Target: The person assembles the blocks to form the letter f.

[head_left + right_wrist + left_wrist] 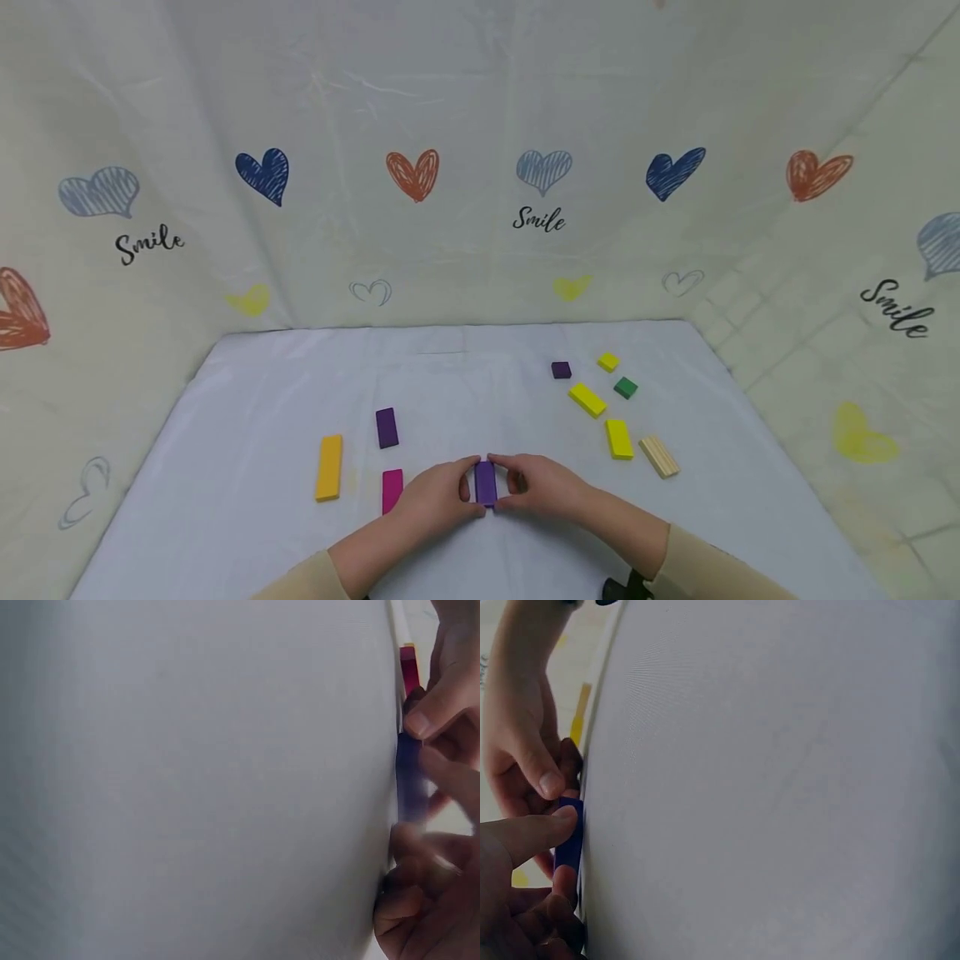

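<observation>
In the middle of the near table, a purple rectangular block [485, 484] lies between my two hands, its long side pointing away from me. My left hand [441, 493] holds it from the left, thumb at the near end and a fingertip at the far end. From the other side my right hand [546, 488] grips the same ends. The left wrist view shows the left thumb on the block [568, 840]. In the right wrist view the right fingers also touch the block [411, 776]. A magenta block [392, 490] is partly hidden by my left hand.
Left of the hands are an orange block [328, 468] and a dark purple block [387, 428]. At the right lie yellow blocks [618, 439], a green block [626, 387], a small dark block [561, 370] and a striped wooden block [659, 457]. A heart-printed cloth [465, 250] hangs behind.
</observation>
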`<state>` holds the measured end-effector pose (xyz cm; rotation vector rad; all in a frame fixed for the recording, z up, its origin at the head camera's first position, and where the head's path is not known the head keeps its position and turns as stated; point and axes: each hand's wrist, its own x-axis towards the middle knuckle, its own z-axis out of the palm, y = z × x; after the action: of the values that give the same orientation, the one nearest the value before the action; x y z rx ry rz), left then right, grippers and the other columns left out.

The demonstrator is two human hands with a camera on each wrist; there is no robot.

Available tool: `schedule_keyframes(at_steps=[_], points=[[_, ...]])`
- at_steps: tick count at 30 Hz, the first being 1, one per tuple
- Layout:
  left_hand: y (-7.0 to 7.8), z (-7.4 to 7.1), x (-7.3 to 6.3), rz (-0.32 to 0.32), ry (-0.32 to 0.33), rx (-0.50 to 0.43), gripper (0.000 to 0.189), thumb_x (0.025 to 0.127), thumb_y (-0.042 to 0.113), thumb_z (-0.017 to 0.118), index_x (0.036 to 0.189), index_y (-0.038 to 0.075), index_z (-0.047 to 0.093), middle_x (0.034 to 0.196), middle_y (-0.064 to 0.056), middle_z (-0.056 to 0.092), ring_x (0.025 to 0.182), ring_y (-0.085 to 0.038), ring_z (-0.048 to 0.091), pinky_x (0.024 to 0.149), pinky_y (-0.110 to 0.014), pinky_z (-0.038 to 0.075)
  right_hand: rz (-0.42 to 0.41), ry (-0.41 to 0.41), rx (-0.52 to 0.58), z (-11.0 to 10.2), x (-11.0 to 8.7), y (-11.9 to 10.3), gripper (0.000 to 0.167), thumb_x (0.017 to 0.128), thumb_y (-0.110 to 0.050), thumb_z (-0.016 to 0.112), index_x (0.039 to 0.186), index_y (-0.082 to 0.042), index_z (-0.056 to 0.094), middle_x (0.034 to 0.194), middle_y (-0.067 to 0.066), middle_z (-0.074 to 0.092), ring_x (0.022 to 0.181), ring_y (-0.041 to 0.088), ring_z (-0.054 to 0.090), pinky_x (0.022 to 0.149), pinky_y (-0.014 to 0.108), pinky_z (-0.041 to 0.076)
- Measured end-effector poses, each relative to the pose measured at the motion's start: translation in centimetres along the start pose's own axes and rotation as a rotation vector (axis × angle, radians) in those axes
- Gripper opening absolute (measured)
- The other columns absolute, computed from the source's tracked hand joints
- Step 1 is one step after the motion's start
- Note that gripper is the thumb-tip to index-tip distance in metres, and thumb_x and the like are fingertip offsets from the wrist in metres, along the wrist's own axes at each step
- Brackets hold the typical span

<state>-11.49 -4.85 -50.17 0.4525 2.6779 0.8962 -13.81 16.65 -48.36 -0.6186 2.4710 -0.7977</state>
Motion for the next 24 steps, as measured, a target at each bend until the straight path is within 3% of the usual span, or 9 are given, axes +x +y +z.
schedule_keyframes(at_steps=[17,24], points=[[-0.5,-0.1,-0.3,0.002,0.002,-0.028,0.076,0.078,0.037,0.083,0.144,0.016,0.052,0.073,0.012,0.053,0.059,-0.007,0.046,0.053,-0.024,0.037,-0.003,0.022,-0.046,0.4,-0.3,0.1,0.069,0.083,-0.04,0.079,0.144,-0.021,0.054,0.076,-0.009,0.053,0.071,0.007,0.049,0.063,0.023,0.043],[-0.8,-1.5,-0.5,-0.026,0.018,-0.053,0.068,0.081,0.037,0.081,0.142,0.019,0.055,0.078,0.015,0.056,0.064,-0.008,0.05,0.057,-0.025,0.042,0.022,0.02,-0.051,0.4,-0.2,0.2,0.069,0.083,-0.041,0.079,0.144,-0.023,0.054,0.076,-0.009,0.054,0.071,0.008,0.049,0.063,0.023,0.044]])
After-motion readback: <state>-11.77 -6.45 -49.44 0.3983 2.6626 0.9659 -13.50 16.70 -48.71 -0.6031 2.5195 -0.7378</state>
